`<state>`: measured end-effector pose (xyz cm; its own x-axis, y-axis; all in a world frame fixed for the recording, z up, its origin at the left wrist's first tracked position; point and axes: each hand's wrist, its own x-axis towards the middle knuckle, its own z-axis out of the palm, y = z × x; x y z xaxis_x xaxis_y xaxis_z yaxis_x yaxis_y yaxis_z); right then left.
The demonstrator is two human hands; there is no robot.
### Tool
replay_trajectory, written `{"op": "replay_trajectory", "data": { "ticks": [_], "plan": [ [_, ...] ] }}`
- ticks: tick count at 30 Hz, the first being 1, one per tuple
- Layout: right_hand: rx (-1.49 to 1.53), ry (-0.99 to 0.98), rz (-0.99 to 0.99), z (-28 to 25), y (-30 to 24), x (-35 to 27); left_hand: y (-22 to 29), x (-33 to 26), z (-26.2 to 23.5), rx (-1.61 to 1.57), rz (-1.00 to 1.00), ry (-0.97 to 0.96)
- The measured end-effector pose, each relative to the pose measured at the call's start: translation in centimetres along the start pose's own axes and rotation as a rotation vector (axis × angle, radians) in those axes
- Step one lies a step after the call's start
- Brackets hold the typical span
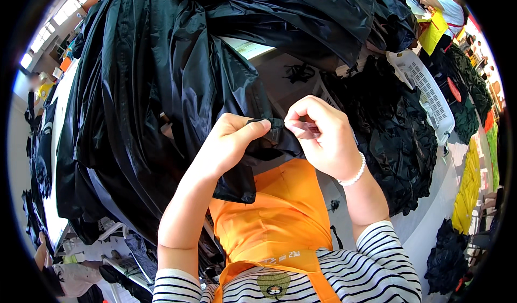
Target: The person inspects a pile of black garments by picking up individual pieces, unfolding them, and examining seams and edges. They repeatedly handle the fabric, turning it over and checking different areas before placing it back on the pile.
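Between my hands, in front of the orange apron (269, 206), is the stitched hem of a glossy black garment (274, 125). My left hand (229, 139) is closed on this hem, its thumb pressed along the top edge. At the hem's other end my right hand (323, 136) is closed in a pinch, fingertips touching or nearly touching the cloth. A small shiny piece (306, 131) shows among its fingers; its kind is too unclear to name. A white beaded bracelet (355, 171) is on my right wrist. Below the hem the cloth hangs in a dark fold.
Long black garments (145, 77) lie heaped over a white table (247, 48) ahead and to the left. To the right is a big pile of black cloth (393, 141) beside a white plastic crate (425, 87). Yellow cloth (466, 190) lies farther right. Other people are at the edges.
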<state>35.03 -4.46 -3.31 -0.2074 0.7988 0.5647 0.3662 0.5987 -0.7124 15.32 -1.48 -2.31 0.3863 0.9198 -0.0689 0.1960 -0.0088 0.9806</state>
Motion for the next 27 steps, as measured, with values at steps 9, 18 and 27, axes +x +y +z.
{"op": "replay_trajectory", "data": {
  "ticks": [9,18,27],
  "plan": [
    [-0.155,0.089,0.096,-1.6,0.5,-0.1,-1.5,0.9,-1.0,-0.187,-0.062,0.063],
    [-0.376,0.012,-0.018,-0.6,-0.2,-1.8,-1.3,1.0,-0.6,-0.312,-0.142,-0.046],
    [-0.421,0.084,-0.149,0.3,-0.1,-0.8,-0.5,0.6,-0.7,-0.291,-0.095,-0.063]
  ]
}}
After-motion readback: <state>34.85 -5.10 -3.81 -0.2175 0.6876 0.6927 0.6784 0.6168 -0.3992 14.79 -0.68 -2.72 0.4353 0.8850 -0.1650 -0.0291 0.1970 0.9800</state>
